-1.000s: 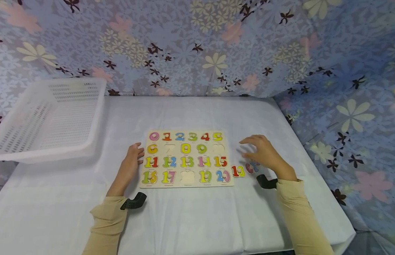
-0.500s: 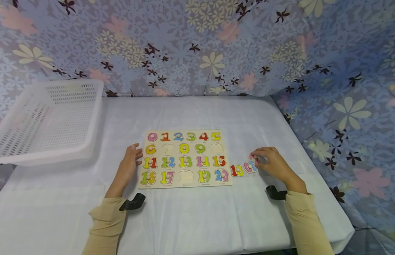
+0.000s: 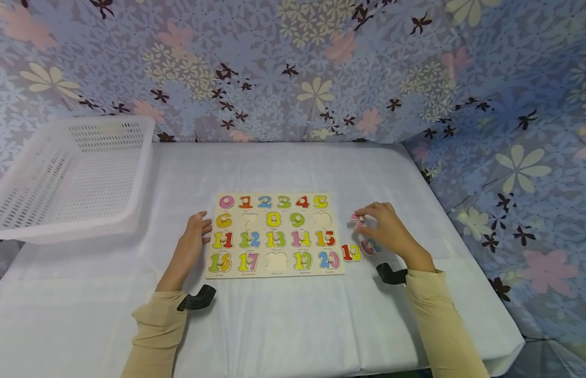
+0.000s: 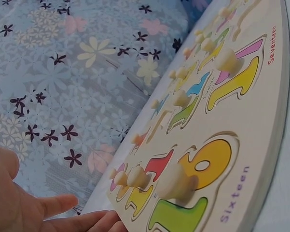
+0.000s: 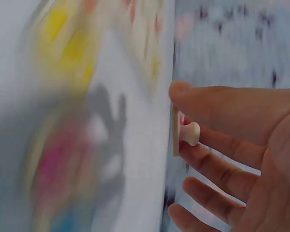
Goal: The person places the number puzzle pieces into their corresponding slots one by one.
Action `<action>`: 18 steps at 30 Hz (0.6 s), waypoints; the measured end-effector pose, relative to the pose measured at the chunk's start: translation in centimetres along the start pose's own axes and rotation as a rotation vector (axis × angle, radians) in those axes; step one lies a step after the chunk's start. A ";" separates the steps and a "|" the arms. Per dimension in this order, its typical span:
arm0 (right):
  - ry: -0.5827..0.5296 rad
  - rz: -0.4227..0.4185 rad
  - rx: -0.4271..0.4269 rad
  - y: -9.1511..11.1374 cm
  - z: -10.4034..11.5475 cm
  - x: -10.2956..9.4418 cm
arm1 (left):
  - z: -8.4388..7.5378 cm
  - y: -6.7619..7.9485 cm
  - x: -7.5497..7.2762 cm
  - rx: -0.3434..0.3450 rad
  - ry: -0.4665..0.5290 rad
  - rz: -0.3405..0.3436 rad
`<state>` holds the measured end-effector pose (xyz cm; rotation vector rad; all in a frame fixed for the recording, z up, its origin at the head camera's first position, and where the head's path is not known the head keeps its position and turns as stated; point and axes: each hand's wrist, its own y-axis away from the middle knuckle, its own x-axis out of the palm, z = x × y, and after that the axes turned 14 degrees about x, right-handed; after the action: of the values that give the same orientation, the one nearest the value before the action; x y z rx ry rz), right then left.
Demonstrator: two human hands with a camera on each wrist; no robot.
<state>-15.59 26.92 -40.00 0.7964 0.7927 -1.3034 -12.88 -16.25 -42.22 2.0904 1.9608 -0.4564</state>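
My right hand holds a pink number 7 puzzle piece by its edges between thumb and fingers, raised off the table to the right of the board. In the right wrist view the wooden knob of that piece faces the palm. The wooden number puzzle board lies flat, most of its number pieces seated. Bare recesses show at the seven slot, the ten slot and the eighteen slot. My left hand rests by the board's left edge, fingers relaxed; contact is unclear.
Beside the board's lower right corner lies a red and yellow number piece. A pink and blue number piece lies just right of it, partly under my right hand. A white plastic basket stands at the left on the white tablecloth.
My right hand came down to the loose pieces, picked up the pink 7 and moved it up and left toward the board. My left hand stayed in place.
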 end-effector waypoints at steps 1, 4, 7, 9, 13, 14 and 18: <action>0.004 0.015 -0.021 -0.6 1.3 0.4 | 0.0 0.0 0.0 0.005 0.001 -0.003; 0.036 0.076 -0.116 -2.2 6.0 2.1 | -0.1 0.1 0.0 0.008 -0.010 -0.016; 0.085 0.129 -0.246 -3.9 10.5 4.1 | -0.1 0.1 0.0 0.015 -0.013 -0.019; 0.126 0.155 -0.304 -5.1 13.2 5.4 | -0.1 0.0 0.0 0.020 -0.008 -0.017; 0.244 0.181 -0.374 -7.3 16.6 7.9 | -0.1 0.0 0.1 0.023 0.000 -0.022; 0.272 0.187 -0.372 -7.8 17.2 8.5 | -0.1 0.0 0.1 0.026 -0.001 -0.021; 0.327 0.207 -0.366 -9.0 18.3 10.2 | 0.0 0.0 0.1 0.017 -0.006 -0.007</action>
<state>-22.61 5.21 -39.87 0.7786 1.1390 -0.8203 -12.83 -16.15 -42.29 2.0908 1.9686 -0.4821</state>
